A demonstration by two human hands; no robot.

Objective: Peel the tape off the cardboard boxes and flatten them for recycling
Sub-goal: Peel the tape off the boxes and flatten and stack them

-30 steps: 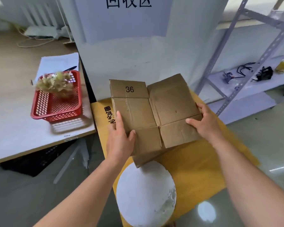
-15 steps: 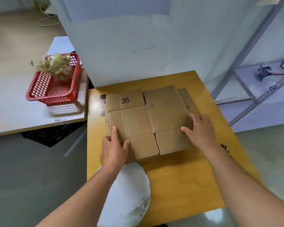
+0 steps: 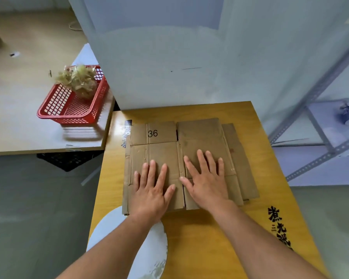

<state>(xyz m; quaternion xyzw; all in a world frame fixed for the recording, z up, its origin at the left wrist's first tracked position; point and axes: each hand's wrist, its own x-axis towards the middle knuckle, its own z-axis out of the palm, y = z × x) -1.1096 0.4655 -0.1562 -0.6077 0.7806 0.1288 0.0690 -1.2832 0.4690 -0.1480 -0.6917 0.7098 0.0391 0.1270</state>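
Left hand (image 3: 149,190) and right hand (image 3: 208,182) both lying spread flat, pressing flattened box (image 3: 161,156) onto lower cardboard (image 3: 243,168) on yellow counter (image 3: 189,234). My guess: creases springing back once pressure's off, or top sheet sliding off if pushing sideways.

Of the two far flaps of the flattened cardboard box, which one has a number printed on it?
The far left flap, beyond the left hand, reads 36; the far right flap is plain brown.
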